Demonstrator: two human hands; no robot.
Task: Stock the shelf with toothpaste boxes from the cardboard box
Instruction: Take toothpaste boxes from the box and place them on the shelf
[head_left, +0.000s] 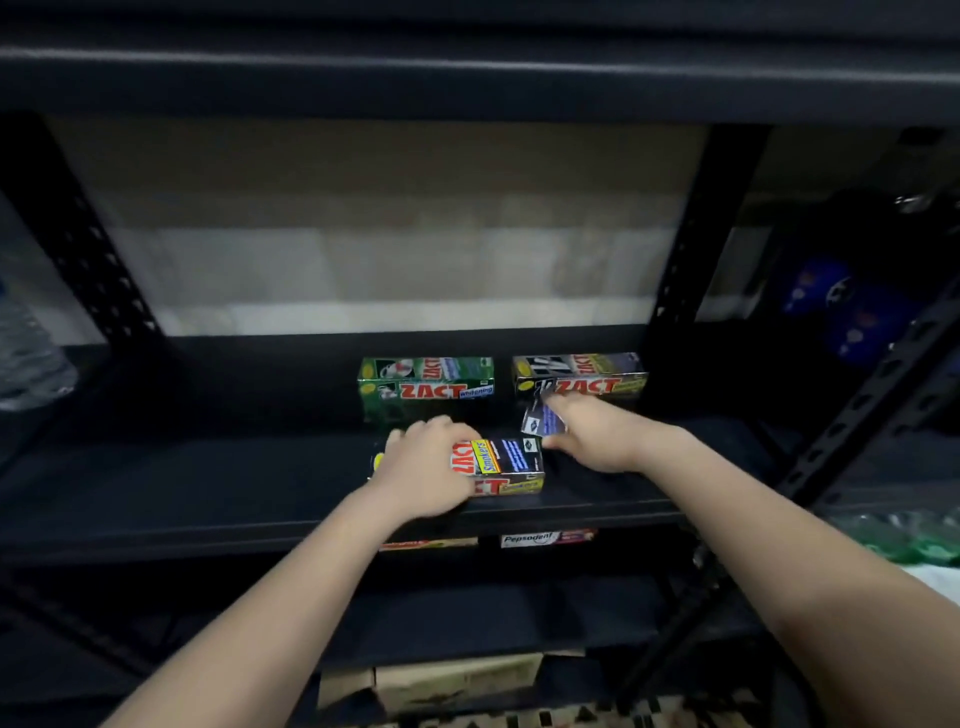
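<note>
Head view, the only one I have: both my hands are in over the front of the black shelf (208, 499). My left hand (426, 467) lies on top of a black Zact Smokers box (506, 465) that sits near the front lip, fingers curled over its far and left side, so I read it as a grip from above. My right hand (592, 434) reaches in just to the right of that box with a small dark carton (543, 420) pinched at its fingertips; motion blur makes it hard to say whether that is a whole box seen end-on or only a flap, so I hold that loosely. Behind stand a green Zact Whitening box (426, 384) and a black Zact box (579, 376), side by side but apart, both upright on their long edges. Risks as I judge them: the Smokers box is close to the lip, so a pull toward me could tip it off; the right hand's fingertips are touching or nearly touching the back black box and could shove it askew; the pinched carton is lightly held and could slip. On the level below, a Pepsodent box (545, 539) shows, and the cardboard box (457, 680) sits at the bottom of frame.
</note>
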